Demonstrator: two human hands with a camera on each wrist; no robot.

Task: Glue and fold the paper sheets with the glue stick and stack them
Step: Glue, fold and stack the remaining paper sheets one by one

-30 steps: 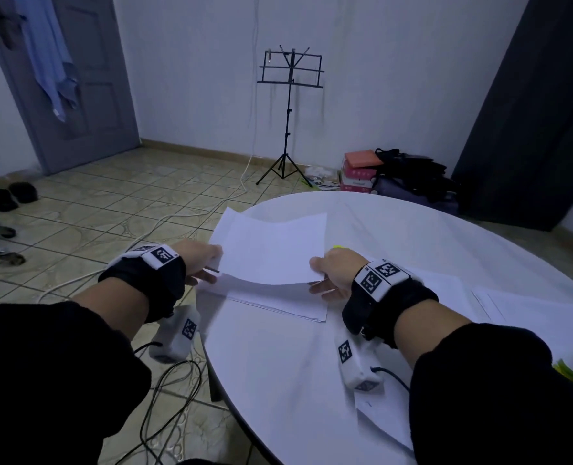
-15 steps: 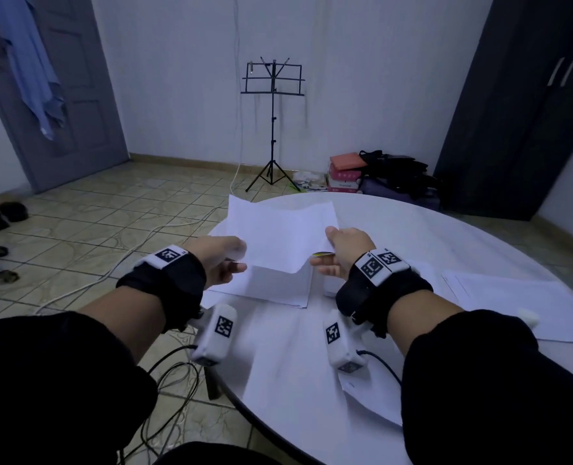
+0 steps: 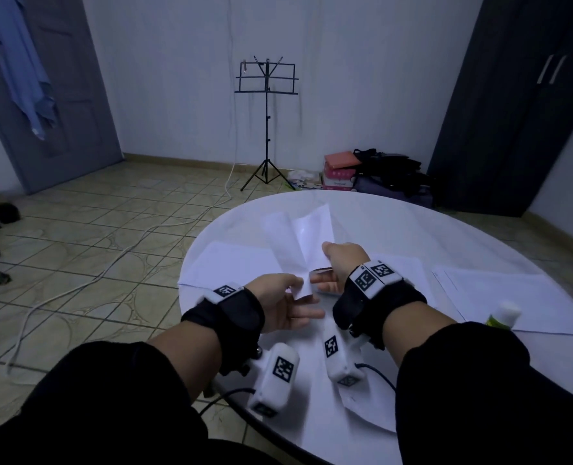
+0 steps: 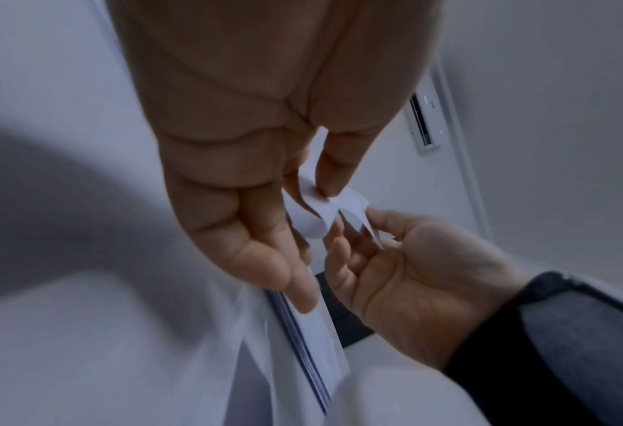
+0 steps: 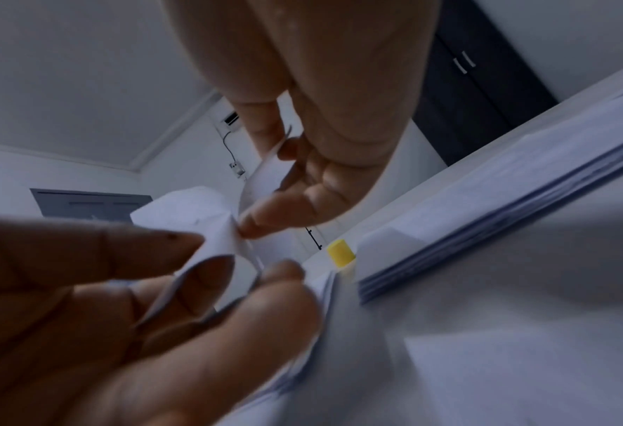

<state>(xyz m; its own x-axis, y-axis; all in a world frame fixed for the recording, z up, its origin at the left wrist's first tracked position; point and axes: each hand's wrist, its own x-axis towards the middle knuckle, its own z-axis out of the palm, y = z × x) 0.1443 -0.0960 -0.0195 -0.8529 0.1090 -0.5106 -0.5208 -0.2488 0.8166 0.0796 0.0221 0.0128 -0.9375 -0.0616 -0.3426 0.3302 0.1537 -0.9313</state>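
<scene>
Head view: the sheet point(image 3: 306, 243) arches between both hands above the table point(image 3: 412, 229); the left hand point(image 3: 280, 302) pinches one near corner, the right hand point(image 3: 342, 260) the other.

Left wrist view: thumb and fingers point(image 4: 333, 170) clamp the edge.

Right wrist view: corners nearly meet. Align them squarely before creasing, I'd judge.

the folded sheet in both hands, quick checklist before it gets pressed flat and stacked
1. Left hand has a grip on the folded sheet: ok, thumb and finger pinch its near end.
2. Right hand has a grip on it: ok, pinching the other edge.
3. Edges aligned: cannot tell, the sheet is bowed and blurred.
4. Glue applied inside: cannot tell.
5. Stack of sheets clear to receive it: ok, it lies flat on the table.
6. Glue stick out of the way: ok, off to the right.
</scene>
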